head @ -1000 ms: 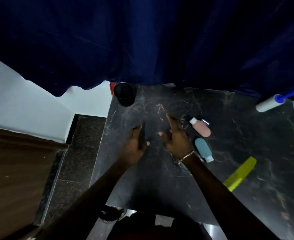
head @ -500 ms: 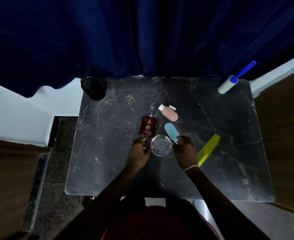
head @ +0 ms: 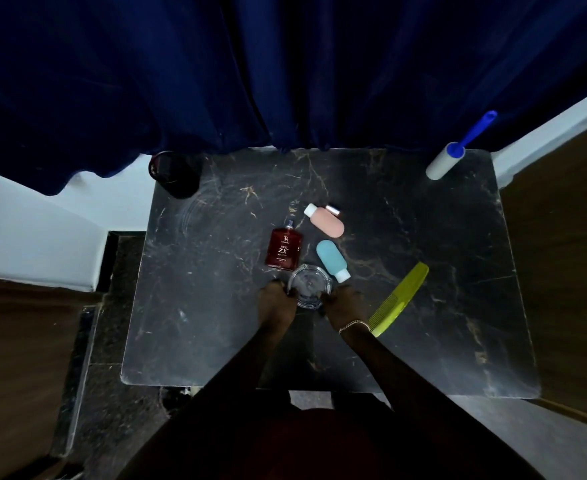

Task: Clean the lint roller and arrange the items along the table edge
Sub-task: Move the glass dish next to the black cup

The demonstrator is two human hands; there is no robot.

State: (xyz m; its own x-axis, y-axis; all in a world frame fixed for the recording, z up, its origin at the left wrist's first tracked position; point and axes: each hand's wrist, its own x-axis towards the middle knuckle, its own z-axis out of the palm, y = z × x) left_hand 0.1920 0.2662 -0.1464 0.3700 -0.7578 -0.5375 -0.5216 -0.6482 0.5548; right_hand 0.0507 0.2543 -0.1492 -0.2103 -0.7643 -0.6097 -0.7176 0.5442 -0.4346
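A clear glass dish point(head: 308, 285) sits near the middle of the dark marble table point(head: 216, 323). My left hand point(head: 275, 303) grips its left rim and my right hand point(head: 343, 304) grips its right rim. Just beyond the dish lie a red perfume bottle point(head: 284, 250), a blue travel bottle point(head: 332, 260) and a pink travel bottle point(head: 326, 220). A yellow-green comb point(head: 400, 298) lies to the right of my right hand. The lint roller point(head: 448, 159), white with a blue handle, rests at the far right corner.
A black cup point(head: 174, 174) stands at the table's far left corner. A dark blue curtain point(head: 285, 71) hangs along the far edge. A small metallic cap point(head: 333, 210) lies beside the pink bottle. Floor drops off left, right and near.
My hands pulled back from the far middle of the table to the glass dish and closed on its two sides. The view also swung right, which brought the perfume bottle and the whole table into sight.
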